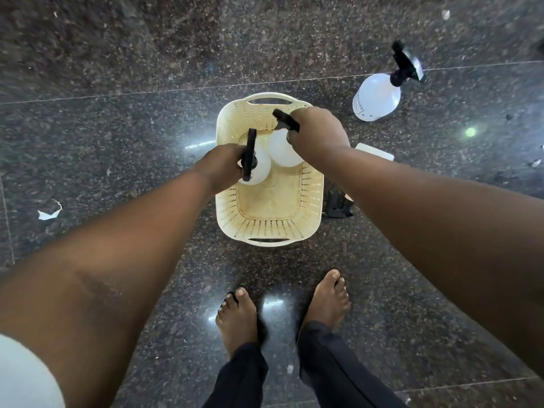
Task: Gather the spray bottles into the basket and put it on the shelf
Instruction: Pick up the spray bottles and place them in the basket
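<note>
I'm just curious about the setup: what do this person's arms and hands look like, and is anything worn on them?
Both arms are bare from the hands up to the picture's edges. The left hand and right hand show no gloves, and no rings, watch or bracelets that I can see. A pale, light-coloured short sleeve shows at the left shoulder. No markings or cables appear on either arm.

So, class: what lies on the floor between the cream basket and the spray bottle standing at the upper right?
In the head view, only bare speckled floor separates the basket from the standing spray bottle.

The right arm (412,207) hides most of a fourth bottle (338,203) (perhaps lying down) beside the basket (268,228).
</note>
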Demonstrator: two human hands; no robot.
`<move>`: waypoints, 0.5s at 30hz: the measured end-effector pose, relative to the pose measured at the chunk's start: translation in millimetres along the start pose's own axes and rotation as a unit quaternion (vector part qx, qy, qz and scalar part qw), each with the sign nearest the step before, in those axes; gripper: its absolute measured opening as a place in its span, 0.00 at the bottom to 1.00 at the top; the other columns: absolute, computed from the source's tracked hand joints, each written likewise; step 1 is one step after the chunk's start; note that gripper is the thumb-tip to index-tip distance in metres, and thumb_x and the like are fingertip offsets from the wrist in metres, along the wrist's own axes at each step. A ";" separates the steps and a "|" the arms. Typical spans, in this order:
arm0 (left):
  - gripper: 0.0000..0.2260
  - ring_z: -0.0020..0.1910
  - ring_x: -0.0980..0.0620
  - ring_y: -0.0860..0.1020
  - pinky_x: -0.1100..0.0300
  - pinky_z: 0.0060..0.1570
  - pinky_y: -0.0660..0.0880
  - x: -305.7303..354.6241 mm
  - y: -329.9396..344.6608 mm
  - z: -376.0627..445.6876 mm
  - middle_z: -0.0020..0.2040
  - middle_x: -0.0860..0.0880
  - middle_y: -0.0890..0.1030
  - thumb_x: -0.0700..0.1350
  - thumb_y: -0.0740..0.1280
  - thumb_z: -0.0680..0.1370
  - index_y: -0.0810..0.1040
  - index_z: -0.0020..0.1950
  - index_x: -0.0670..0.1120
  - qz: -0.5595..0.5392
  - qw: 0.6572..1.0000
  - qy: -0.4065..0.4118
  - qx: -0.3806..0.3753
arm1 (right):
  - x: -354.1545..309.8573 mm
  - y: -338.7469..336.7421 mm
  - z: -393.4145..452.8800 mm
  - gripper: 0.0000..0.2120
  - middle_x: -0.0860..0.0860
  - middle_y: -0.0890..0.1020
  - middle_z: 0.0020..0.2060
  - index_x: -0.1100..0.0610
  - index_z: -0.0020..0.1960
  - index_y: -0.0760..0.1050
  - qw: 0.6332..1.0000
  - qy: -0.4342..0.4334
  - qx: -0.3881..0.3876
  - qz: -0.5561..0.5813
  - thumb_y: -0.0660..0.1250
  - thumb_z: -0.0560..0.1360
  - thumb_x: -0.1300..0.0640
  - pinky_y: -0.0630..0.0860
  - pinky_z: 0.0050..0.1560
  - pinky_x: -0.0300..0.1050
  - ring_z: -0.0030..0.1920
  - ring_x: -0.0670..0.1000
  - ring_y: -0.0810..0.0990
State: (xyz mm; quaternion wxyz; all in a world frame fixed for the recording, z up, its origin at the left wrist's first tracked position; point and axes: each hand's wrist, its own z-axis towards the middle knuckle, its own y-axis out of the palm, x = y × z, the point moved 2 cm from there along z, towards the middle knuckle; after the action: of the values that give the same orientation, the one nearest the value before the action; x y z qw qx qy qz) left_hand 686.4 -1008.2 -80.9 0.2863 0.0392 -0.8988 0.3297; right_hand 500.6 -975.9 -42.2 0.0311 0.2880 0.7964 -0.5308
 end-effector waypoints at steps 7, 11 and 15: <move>0.11 0.48 0.52 0.81 0.48 0.53 0.78 -11.8 8.8 -6.0 0.49 0.55 0.81 0.39 0.61 0.77 0.78 0.51 0.53 0.031 0.997 0.032 -0.063 | -11.2 0.2 -1.3 0.13 0.55 0.78 0.46 0.56 0.55 0.78 0.994 -0.074 -0.028 -0.076 0.58 0.77 0.64 0.66 0.38 0.45 0.42 0.57 0.72; 0.14 0.48 0.53 0.80 0.49 0.52 0.78 -11.0 1.6 -3.3 0.49 0.58 0.81 0.38 0.62 0.74 0.77 0.49 0.57 0.063 0.996 0.038 -0.056 | -15.2 -2.7 0.6 0.15 0.55 0.80 0.48 0.54 0.57 0.79 0.992 -0.090 -0.032 -0.079 0.58 0.77 0.64 0.65 0.38 0.44 0.41 0.55 0.70; 0.14 0.58 0.47 0.75 0.51 0.61 0.68 -4.4 -11.3 3.0 0.54 0.52 0.82 0.40 0.68 0.73 0.80 0.55 0.54 0.218 0.967 0.131 0.025 | -18.8 -8.9 5.3 0.15 0.53 0.78 0.44 0.52 0.56 0.80 0.995 -0.074 -0.019 -0.067 0.58 0.77 0.63 0.65 0.38 0.44 0.40 0.55 0.71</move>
State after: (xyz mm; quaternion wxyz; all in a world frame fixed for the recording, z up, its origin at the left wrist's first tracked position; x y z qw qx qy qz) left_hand 691.5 -1019.4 -78.7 0.3212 -0.1942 -0.8318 0.4089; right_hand 510.6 -990.9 -30.5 0.0599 0.1927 0.8195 -0.5363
